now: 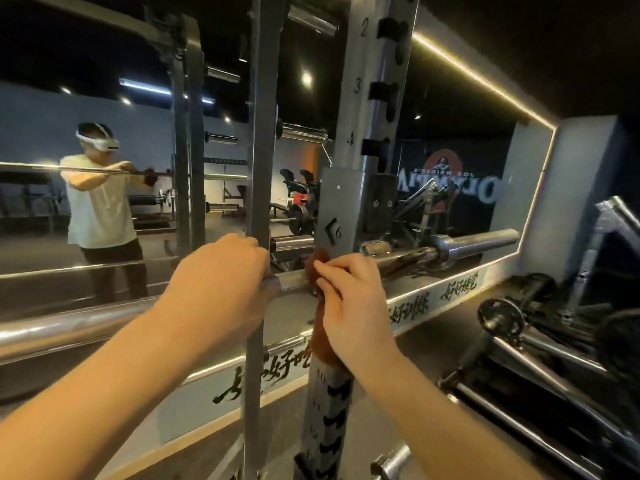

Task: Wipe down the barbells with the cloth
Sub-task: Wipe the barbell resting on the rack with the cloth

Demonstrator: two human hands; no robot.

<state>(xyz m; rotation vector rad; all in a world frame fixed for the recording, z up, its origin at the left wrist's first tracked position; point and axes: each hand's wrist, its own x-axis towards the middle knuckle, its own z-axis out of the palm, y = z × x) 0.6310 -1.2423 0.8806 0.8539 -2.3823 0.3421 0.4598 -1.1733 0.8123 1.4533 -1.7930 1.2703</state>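
Lying across the tall grey metal rack (360, 98), the long shiny silver steel barbell (292, 285) looked smooth at the left and rough between the hands. The soft rust-brown cloth (323, 348) was draped over it and hung down. The right hand (349, 299) curled round cloth and bar. The left hand (221, 271) gripped the bare bar just beside. A big wall mirror (450, 133) stood behind.

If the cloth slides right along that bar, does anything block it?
Yes. The rack upright stands right beside the cloth in the right hand, crossing the barbell between the cloth and the sleeve end.
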